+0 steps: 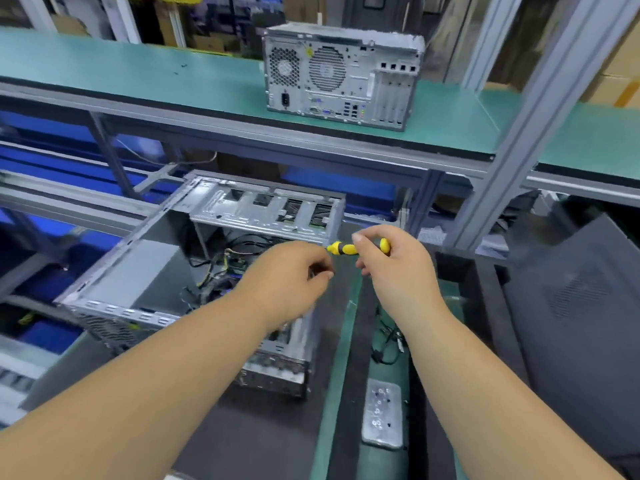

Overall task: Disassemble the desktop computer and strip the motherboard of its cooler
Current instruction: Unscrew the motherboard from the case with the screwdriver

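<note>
Green matting is covering the counter (337,393), where an open case (166,271) is lying on its side, cables showing inside. Another tower (341,74) is standing on the shelf (138,74) above; no writing is legible anywhere. Right hand (394,268) is gripping a yellow-black screwdriver (346,249) beside the case. Left hand (287,275) fingers are pinched closed over the case; on what, I cannot tell.

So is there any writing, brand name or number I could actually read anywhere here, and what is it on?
No text can be read.
Closed computer tower on the upper shelf: a pale sticker beside the fan grille and marks by the ports, all too blurred.
Yellow-and-black screwdriver in the right hand: no print visible.
Open computer case: no readable label.
</note>
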